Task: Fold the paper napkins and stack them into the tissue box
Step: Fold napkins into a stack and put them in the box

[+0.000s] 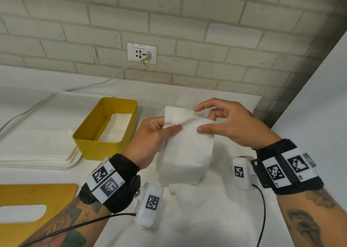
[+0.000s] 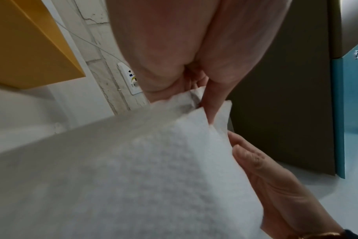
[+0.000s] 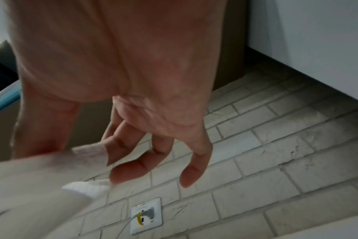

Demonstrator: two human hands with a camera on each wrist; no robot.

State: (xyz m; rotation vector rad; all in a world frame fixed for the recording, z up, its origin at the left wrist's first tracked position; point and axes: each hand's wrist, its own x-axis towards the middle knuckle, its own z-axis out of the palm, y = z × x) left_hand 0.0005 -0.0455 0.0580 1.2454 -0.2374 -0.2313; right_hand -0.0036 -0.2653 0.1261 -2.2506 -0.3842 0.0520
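Two hands hold one white paper napkin (image 1: 185, 143) in the air above the white table (image 1: 216, 218), just right of the yellow tissue box (image 1: 105, 134). From the head camera, the left hand (image 1: 150, 136) pinches the napkin's upper left edge, thumb lying across the front face and fingers curled behind. The right hand (image 1: 231, 122) pinches the upper right edge between thumb and a finger behind the sheet, while its index finger arches above the top edge without touching it. The napkin hangs down folded, its lower end clear of the table. Only this view shows the tissue box interior, where white napkins lie flat on the bottom, the stack of unfolded napkins (image 1: 37, 149) left of the box, and the wooden lid (image 1: 28, 209) with its slot at the near left. The left wrist camera adds a close look at the napkin's embossed texture (image 2: 153, 177) and a left finger (image 2: 213, 100) tucked between two layers at the top edge, with the right hand's fingers (image 2: 262, 174) against the right side. The right wrist camera shows the right hand's fingers (image 3: 133, 166) loosely curled past the napkin's corner (image 3: 86, 189), and the wall socket (image 3: 146, 215) on the brick wall beyond; the thumb's contact is blurred there.
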